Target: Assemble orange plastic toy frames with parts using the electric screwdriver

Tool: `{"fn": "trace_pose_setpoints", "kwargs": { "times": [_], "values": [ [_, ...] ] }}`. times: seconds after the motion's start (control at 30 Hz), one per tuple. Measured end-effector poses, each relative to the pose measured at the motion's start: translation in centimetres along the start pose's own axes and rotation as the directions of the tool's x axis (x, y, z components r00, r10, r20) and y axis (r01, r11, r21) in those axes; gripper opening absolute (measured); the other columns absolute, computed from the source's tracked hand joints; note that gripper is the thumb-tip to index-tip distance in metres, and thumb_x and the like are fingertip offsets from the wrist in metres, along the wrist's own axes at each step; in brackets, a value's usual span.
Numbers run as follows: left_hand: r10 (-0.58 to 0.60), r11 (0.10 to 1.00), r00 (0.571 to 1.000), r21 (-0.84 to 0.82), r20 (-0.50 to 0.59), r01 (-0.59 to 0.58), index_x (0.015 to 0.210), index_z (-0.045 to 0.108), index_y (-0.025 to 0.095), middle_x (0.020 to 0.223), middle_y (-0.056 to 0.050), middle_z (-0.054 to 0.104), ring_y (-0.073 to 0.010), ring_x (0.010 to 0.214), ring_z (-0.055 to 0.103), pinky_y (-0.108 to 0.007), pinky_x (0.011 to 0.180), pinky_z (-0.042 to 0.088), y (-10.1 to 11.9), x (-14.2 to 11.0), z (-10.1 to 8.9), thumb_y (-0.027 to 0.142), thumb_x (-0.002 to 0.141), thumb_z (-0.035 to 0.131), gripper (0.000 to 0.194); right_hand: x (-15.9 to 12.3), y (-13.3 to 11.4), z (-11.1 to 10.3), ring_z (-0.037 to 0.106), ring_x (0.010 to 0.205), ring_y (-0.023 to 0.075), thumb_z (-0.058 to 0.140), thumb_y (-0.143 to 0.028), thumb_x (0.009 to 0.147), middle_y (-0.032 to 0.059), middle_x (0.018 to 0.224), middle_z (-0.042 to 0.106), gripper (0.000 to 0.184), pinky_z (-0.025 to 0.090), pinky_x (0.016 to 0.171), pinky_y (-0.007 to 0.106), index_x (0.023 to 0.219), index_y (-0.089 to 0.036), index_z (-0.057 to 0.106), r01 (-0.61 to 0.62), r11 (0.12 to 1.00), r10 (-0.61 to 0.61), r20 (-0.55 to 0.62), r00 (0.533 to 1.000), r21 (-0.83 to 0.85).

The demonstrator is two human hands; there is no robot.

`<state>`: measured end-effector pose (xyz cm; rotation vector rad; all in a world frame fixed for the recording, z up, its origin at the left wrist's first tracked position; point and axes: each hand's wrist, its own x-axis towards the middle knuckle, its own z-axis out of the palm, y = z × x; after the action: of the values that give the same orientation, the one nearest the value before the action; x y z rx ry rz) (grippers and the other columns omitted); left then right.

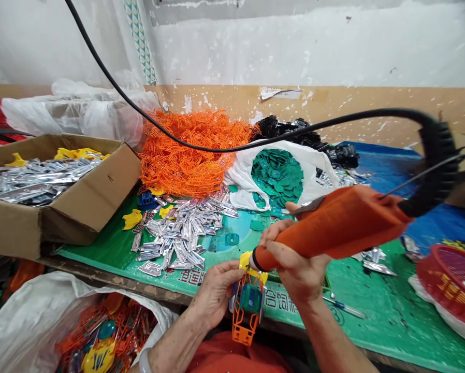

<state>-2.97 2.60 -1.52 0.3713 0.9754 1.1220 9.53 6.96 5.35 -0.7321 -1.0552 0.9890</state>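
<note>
the left hand (216, 294) grips an orange-and-teal plastic toy frame (248, 316) steady above the green-topped desk (388, 311), while the right hand (296, 267) closes round an orange-sleeved corded tool (333, 228), its tip against the frame's yellow piece (246, 260).

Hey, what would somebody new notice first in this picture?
The big heap of orange plastic frames catches the eye first, piled at the back of the green-topped bench beside a white bag of green plastic pieces. In front, the right hand grips a chunky orange tool, its end at a small orange-and-green plastic model held in the left hand.
</note>
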Motion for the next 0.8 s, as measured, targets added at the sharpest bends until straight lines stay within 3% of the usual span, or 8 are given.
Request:
{"fn": "trace_pose_setpoints", "kwargs": {
  "times": [0.2, 0.37, 0.43, 0.57, 0.7, 0.8],
  "values": [
    [-0.078, 0.997, 0.993, -0.007, 0.094, 0.079, 0.081, 0.076, 0.005, 0.079, -0.013, 0.076, -0.0183, 0.063, 0.066, -0.029, 0.064, 0.05, -0.2, 0.0, -0.2, 0.015, 0.051, 0.083, 0.032, 1.9, -2.7, -0.8, 0.057, 0.055, 0.0154, 0.074, -0.017, 0.057, -0.0057, 0.064, 0.063, 0.054, 0.048, 0.06, 0.035, 0.108, -0.021, 0.058, 0.066, 0.997, -0.06, -0.146, 0.987, 0.035],
    [-0.056, 0.998, 0.996, -0.011, 0.068, 0.057, 0.072, 0.074, 0.007, 0.073, -0.01, 0.074, -0.017, 0.063, 0.066, -0.028, 0.064, 0.05, -0.6, 0.0, -0.3, 0.011, 0.052, 0.08, 0.021, 3.0, -2.5, -2.8, 0.056, 0.053, 0.0147, 0.077, -0.02, 0.058, -0.0035, 0.062, 0.062, 0.021, 0.046, 0.056, 0.033, 0.074, -0.02, 0.063, 0.104, 0.991, -0.118, -0.183, 0.976, -0.083],
    [-0.049, 0.999, 0.996, -0.007, 0.075, 0.05, 0.071, 0.074, 0.008, 0.072, -0.009, 0.074, -0.0159, 0.061, 0.065, -0.027, 0.062, 0.05, -0.5, 0.0, -0.3, 0.009, 0.052, 0.079, 0.02, 3.4, -1.9, -3.8, 0.055, 0.052, 0.0145, 0.078, -0.024, 0.059, -0.0023, 0.062, 0.061, 0.018, 0.047, 0.055, 0.033, 0.064, -0.018, 0.062, 0.08, 0.982, -0.113, -0.192, 0.975, -0.17],
    [-0.046, 0.999, 0.993, 0.003, 0.111, 0.046, 0.07, 0.072, 0.008, 0.069, -0.008, 0.073, -0.0142, 0.056, 0.063, -0.025, 0.057, 0.049, -0.2, -0.4, -0.1, 0.009, 0.053, 0.079, 0.019, 4.4, -1.2, -5.2, 0.057, 0.054, 0.015, 0.082, -0.029, 0.055, -0.0017, 0.066, 0.062, 0.027, 0.049, 0.055, 0.034, 0.07, -0.016, 0.064, 0.041, 0.956, -0.122, -0.265, 0.956, -0.291],
    [-0.05, 0.999, 0.988, -0.004, 0.143, 0.051, 0.071, 0.072, 0.008, 0.067, -0.008, 0.073, -0.0132, 0.056, 0.063, -0.023, 0.058, 0.05, -0.1, -0.8, 0.0, 0.01, 0.055, 0.079, 0.017, 5.6, -2.0, -5.8, 0.056, 0.054, 0.015, 0.083, -0.034, 0.055, -0.0019, 0.068, 0.063, 0.035, 0.048, 0.053, 0.032, 0.077, -0.017, 0.062, 0.012, 0.888, -0.174, -0.313, 0.934, -0.459],
    [-0.046, 0.998, 0.987, -0.027, 0.151, 0.05, 0.075, 0.072, 0.007, 0.071, -0.009, 0.074, -0.0137, 0.059, 0.065, -0.024, 0.061, 0.052, -0.2, -0.9, -0.2, 0.009, 0.057, 0.077, 0.019, 5.9, -2.6, -6.1, 0.054, 0.053, 0.0132, 0.08, -0.034, 0.061, -0.0026, 0.074, 0.062, 0.041, 0.048, 0.051, 0.03, 0.094, -0.019, 0.062, -0.016, 0.865, -0.159, -0.306, 0.939, -0.501]
  ]
}}
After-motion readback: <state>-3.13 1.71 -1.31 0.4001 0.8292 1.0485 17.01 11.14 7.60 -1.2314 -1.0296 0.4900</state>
